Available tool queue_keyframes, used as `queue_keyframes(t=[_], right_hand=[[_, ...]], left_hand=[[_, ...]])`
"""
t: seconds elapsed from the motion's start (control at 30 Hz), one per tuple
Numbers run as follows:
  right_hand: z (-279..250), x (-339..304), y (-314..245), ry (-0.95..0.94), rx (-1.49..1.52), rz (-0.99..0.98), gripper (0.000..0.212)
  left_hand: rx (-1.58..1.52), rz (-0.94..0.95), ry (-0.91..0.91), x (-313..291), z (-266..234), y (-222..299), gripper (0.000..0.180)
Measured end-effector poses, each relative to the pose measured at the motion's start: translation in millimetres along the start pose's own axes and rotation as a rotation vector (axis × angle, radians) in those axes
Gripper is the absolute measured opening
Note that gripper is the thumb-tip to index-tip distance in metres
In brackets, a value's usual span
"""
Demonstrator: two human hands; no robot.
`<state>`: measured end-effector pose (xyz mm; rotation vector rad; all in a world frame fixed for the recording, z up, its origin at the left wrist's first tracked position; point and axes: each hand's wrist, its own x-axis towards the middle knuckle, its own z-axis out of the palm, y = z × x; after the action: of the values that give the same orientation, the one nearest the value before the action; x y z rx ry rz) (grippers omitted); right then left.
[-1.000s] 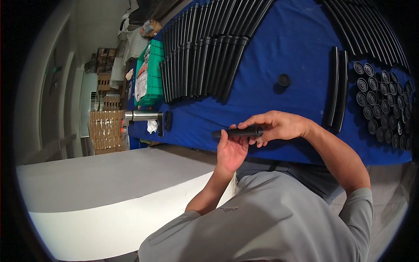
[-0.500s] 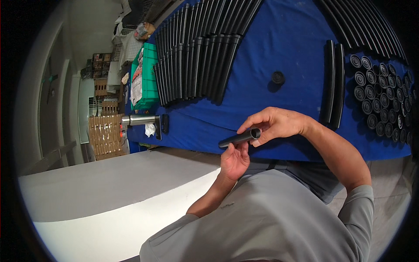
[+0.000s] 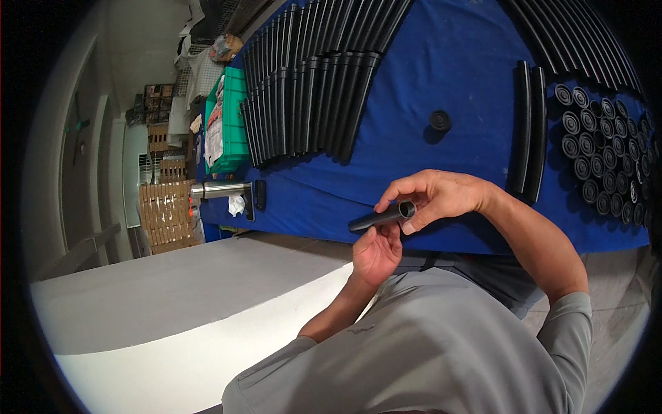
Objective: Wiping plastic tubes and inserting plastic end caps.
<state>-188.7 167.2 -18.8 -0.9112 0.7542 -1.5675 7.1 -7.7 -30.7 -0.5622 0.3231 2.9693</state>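
Note:
Between my hands, over the near edge of the blue table, a short black tube [image 3: 381, 218] lies tilted, its open end towards the right. My right hand [image 3: 447, 196] reaches over it from the right, fingers and thumb around the open end. From below, my left hand [image 3: 376, 257] grips the tube's underside with its fingertips. A single round black cap [image 3: 439, 121] sits on the blue cloth [image 3: 407, 152] beyond my hands. Two long black tubes [image 3: 522, 131] lie side by side to the right of it.
Long black tubes [image 3: 303, 110] fill the far left of the table, with more tubes [image 3: 565, 41] at far right. Many round black pieces [image 3: 586, 145] stand grouped at right. A green crate [image 3: 236, 131] and a silver tool with a black handle [image 3: 224, 190] are at left.
My left hand and the tube have shifted slightly to the right. Both hands keep their hold on it. The view has moved a little.

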Motion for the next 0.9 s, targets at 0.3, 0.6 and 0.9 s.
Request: queue_keyframes(t=[0.3, 0.6, 0.9], right_hand=[[2, 0, -10, 0.031, -0.082, 0.073, 0.054], [1, -3, 1, -0.258, -0.111, 0.249, 0.069], [2, -1, -6, 0.096, -0.088, 0.11, 0.059]], left_hand=[[0.051, -0.024, -0.033, 6, -2, 5, 0.038], [0.422, 0.175, 0.017, 14, 33, 33, 0.052], [1.208, -0.096, -0.09, 3, 47, 71, 0.05]])
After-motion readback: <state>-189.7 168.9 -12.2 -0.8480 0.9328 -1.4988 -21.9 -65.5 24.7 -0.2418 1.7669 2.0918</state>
